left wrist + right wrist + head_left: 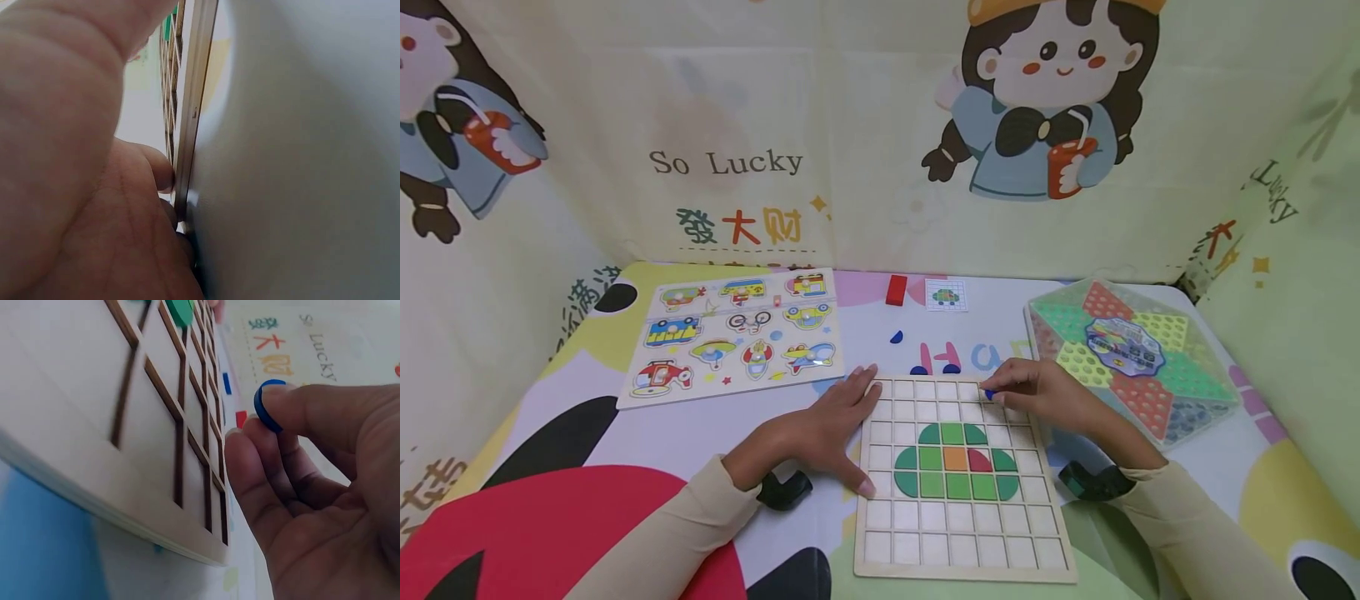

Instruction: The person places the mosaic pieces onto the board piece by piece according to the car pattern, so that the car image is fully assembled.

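Observation:
A wooden grid board point(966, 565) lies in front of me. Green, orange and red tiles point(955, 460) fill some of its middle cells in a turtle-like shape. My left hand point(827, 429) rests at the board's left edge, fingers spread, thumb touching the frame; in the left wrist view the palm hides part of that edge. Over the board's far right corner, my right hand point(1048, 396) pinches a small blue tile point(265, 406) with a curved edge between thumb and fingers. It is held above the grid, apart from the cells.
Behind the board are a small blue piece point(897, 337), a red block point(896, 290) and a pattern card point(946, 284). A vehicle puzzle board point(752, 321) lies at the left. A clear hexagonal game box point(1206, 379) stands at the right, close to the right forearm.

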`<state>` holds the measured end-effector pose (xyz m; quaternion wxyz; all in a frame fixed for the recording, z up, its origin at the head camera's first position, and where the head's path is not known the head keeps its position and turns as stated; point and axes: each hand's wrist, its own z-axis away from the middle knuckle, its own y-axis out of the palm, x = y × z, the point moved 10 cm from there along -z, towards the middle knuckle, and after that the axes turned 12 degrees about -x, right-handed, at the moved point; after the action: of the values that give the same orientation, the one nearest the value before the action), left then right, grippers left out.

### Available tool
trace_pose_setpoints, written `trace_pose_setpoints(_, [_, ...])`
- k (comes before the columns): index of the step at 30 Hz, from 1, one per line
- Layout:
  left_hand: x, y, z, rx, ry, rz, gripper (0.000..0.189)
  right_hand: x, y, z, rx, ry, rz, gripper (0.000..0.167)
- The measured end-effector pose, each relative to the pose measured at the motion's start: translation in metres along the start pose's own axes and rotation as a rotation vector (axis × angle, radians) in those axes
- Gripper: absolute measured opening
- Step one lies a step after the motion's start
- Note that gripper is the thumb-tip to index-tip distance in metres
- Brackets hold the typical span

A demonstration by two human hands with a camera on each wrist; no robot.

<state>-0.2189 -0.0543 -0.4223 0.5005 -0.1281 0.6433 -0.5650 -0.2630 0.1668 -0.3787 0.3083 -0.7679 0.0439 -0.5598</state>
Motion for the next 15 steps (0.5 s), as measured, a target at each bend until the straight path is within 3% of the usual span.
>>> trace_pose_setpoints(6, [0.001,0.000,0.000,-0.001,-0.004,0.000,0.125,0.002,0.011,0.010,0.060,-0.015,0.006,0.021])
trace_pose_setpoints(15, [0.000,0.000,0.000,-0.009,0.007,0.004,0.125,0.004,0.023,0.025,0.115,0.038,0.040,0.019])
